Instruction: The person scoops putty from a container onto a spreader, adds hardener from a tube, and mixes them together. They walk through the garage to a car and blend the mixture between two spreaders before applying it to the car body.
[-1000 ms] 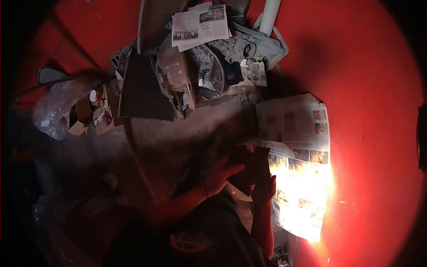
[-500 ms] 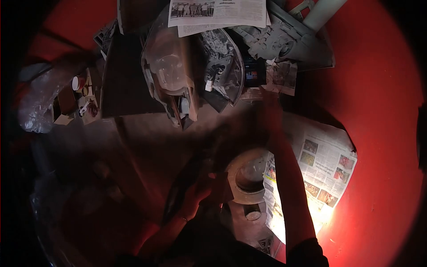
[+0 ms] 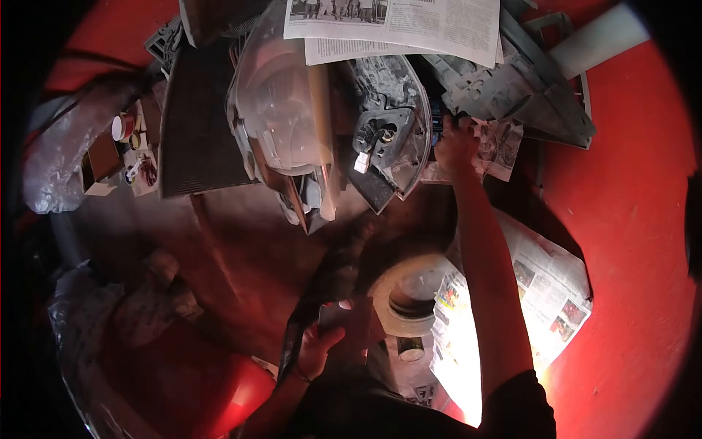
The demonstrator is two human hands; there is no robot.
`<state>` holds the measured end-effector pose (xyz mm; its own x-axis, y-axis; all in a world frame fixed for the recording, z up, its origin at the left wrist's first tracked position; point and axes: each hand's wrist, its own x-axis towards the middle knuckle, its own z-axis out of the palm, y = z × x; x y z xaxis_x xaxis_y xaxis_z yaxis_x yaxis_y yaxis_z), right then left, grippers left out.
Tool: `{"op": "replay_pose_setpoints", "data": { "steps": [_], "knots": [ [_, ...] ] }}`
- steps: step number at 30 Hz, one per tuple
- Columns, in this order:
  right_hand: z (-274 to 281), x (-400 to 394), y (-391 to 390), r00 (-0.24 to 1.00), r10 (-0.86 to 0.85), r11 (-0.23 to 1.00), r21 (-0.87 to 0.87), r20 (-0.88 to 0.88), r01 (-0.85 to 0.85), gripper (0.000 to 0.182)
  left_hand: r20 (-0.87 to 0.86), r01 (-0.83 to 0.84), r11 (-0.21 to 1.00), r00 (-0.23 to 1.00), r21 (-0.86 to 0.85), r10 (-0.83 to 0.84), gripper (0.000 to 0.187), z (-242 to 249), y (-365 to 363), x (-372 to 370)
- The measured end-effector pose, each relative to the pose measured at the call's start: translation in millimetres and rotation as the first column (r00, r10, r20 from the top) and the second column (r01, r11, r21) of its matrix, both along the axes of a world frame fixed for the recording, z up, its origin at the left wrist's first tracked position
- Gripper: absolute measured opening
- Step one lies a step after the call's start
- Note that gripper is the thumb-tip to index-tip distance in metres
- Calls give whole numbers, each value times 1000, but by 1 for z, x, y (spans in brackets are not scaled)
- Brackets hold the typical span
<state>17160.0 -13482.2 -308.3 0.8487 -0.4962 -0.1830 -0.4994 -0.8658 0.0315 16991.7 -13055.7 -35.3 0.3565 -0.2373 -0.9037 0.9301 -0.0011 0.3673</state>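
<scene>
Red surface [image 3: 636, 241] shows behind; left hand [image 3: 318, 348] grips a dark sheet [image 3: 351, 328]; right hand [image 3: 457, 146], grip unclear, reaches the left edge of a paper [image 3: 504, 150], likely needing a careful grasp.

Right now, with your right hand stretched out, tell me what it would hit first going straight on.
Probably the grey plastic part, just past the right hand in the picture, though depth is unclear.

No words read clearly; print on the upper newspaper [image 3: 398, 35] and the lit newspaper [image 3: 548, 296] seems too blurred.
</scene>
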Motion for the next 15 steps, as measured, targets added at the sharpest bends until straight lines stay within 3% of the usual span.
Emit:
{"op": "replay_pose_setpoints", "data": {
  "steps": [2, 5, 8, 10, 12, 13, 14, 15],
  "knots": [
    [1, -1, -1, 1000, 8, 1000, -17, -29, -9, 64, 0, 26, 1000, 1000, -16, -26, 40, 0, 2, 0],
    [17, -16, 8, 993, -5, 1000, 6, 115, 5, 70, 33, 44, 999, 998, 1, -44, 34, 0, 3, 2],
    [59, -61, 30, 988, -127, 972, 210, 84, 107, 71, 64, -4, 998, 998, -56, 8, 31, 10, -10, 12],
    [70, -120, 60, 943, -267, 893, 420, 201, 163, 67, 106, 23, 997, 994, -75, -15, 31, 0, -4, 2],
    [80, -204, 103, 904, -361, 776, 612, 230, 155, 53, 129, 21, 992, 992, -125, -5, 32, 2, -5, -1],
    [85, -246, 131, 841, -431, 708, 700, 326, 91, 41, 122, 23, 986, 993, -165, -2, 32, 6, -8, -2],
    [91, -290, 164, 779, -592, 491, 859, 207, 145, 39, 115, 24, 978, 993, -206, 0, 32, 9, -11, -4],
    [128, -325, 189, 601, -723, -167, 931, -340, 325, 43, 109, 24, 969, 994, -246, 3, 32, 14, -13, -9]
  ]
}}
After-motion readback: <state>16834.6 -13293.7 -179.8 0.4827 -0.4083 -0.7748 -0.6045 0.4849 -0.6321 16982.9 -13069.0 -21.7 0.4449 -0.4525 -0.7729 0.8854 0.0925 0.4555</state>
